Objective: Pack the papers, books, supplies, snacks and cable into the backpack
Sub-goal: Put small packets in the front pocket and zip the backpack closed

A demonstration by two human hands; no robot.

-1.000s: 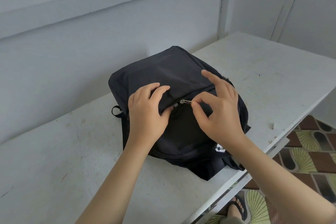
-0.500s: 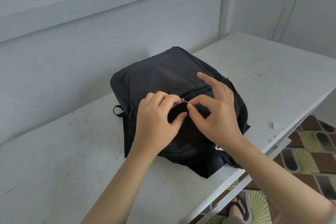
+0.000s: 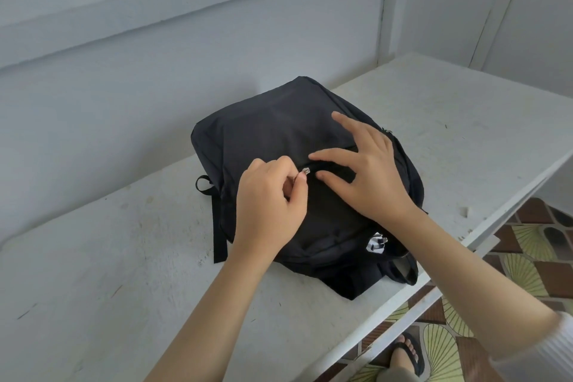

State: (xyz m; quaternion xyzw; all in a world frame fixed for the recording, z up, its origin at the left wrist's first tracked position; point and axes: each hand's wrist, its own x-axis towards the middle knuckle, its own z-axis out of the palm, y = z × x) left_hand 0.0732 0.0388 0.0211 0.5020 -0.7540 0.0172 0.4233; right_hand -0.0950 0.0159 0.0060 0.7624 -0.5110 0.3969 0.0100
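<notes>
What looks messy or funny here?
Nothing is spilled or broken. The black backpack lies flat but crooked, one end reaching the table's front edge, where its loop seems to poke over. The left hand pinches the zipper pull; the right hand presses the fabric.

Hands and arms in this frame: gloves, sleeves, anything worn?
No gloves, rings or watch on the left hand or right hand. Left forearm is uncovered as far as the frame shows. White ribbed sleeve on the right arm, beyond a bare forearm.
</notes>
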